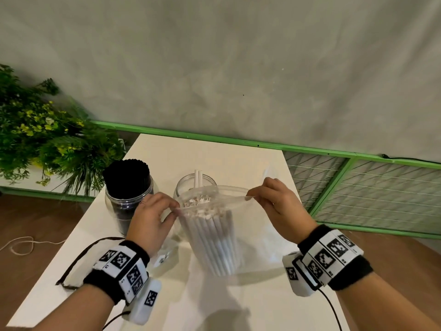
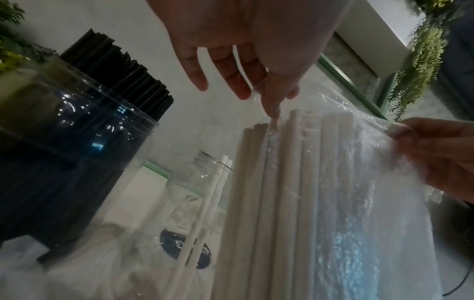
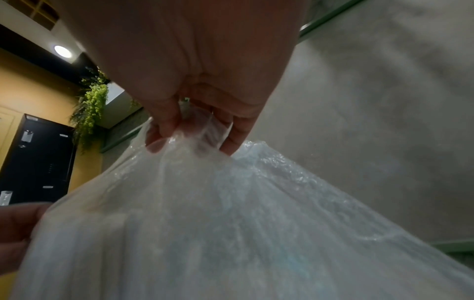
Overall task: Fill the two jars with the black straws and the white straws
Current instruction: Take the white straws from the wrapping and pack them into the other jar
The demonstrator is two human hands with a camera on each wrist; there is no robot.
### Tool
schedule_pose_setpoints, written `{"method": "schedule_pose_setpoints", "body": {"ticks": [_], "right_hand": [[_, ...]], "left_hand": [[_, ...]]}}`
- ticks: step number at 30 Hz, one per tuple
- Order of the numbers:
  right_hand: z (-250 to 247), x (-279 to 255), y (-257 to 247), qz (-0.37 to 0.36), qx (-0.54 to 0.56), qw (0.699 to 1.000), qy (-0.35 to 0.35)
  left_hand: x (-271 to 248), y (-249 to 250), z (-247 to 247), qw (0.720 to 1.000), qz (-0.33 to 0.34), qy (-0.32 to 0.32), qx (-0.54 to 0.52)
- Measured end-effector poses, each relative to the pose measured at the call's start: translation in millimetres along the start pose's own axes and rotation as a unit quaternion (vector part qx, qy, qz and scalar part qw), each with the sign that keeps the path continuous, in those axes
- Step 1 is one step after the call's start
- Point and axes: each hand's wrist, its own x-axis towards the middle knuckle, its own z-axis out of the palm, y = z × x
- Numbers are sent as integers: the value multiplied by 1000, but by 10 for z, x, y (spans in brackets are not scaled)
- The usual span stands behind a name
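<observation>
**Holding a bag of white straws open at the table**

Standing at far left, a green leafy plant with yellow flowers [image 1: 40,137] borders the white rectangular table [image 1: 238,161].

Item 1: clear plastic jar [image 1: 128,199], left of centre, upright, packed with black straws [image 1: 127,174] that rise above its rim.

Item 2: left hand [image 1: 149,219], thumb and forefinger pinched together on the left edge of the bag mouth; the other fingers [image 2: 197,71] hang loosely apart.

Item 3: second clear plastic jar [image 1: 188,185], just behind the bag, upright, holding two white straws [image 1: 198,179].

Item 4: clear crinkled plastic bag [image 1: 214,237], upright between the hands, mouth stretched open, its bottom at the table; it is filled with a bundle of white paper straws [image 1: 212,235] standing on end.

Item 5: right hand [image 1: 279,206], fingers bunched and clamped on the right edge of the bag mouth.

Item 6: green metal frame with mesh panels [image 1: 372,187], far right, against the grey wall.
</observation>
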Motion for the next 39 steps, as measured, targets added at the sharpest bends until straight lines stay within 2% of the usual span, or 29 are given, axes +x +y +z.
{"method": "schedule_pose_setpoints", "body": {"ticks": [4, 6, 9, 11, 13, 15, 20, 24, 27, 30, 33, 36, 39], "right_hand": [[72, -124, 23, 14, 28, 999, 41], [105, -211, 0, 14, 37, 998, 45], [201, -386, 1, 9, 29, 999, 22], [248, -463, 23, 9, 4, 1000, 26], [260, -496, 14, 13, -8, 999, 32], [237, -502, -42, 21, -2, 999, 26], [243, -462, -162, 76, 14, 996, -36], [315, -442, -167, 92, -91, 988, -85], [375, -514, -169, 131, -92, 978, -131], [492, -590, -139, 190, -39, 967, -165], [590, -604, -128, 256, 73, 955, -131], [660, -575, -148, 273, 137, 945, -119], [717, -543, -166, 273, 157, 936, -159]], "left_hand": [[60, 55, 9, 999, -11, 17, -31], [86, 79, -2, 998, -40, 20, -34], [88, 117, -46, 992, -117, -35, -27], [83, 139, -85, 986, -136, -92, -3], [81, 135, -80, 981, -119, -147, 46], [74, 145, -62, 978, -99, -157, 91], [-29, 119, 40, 995, -36, -74, 64], [-115, 68, 84, 994, -15, -70, 81], [-132, 76, 36, 993, -5, -84, 83], [-162, 131, 4, 991, 0, -107, 79], [-210, 169, -7, 989, -23, -133, 64], [-241, 188, -33, 989, -27, -141, 25], [-226, 259, -50, 988, -68, -128, -51]]}}
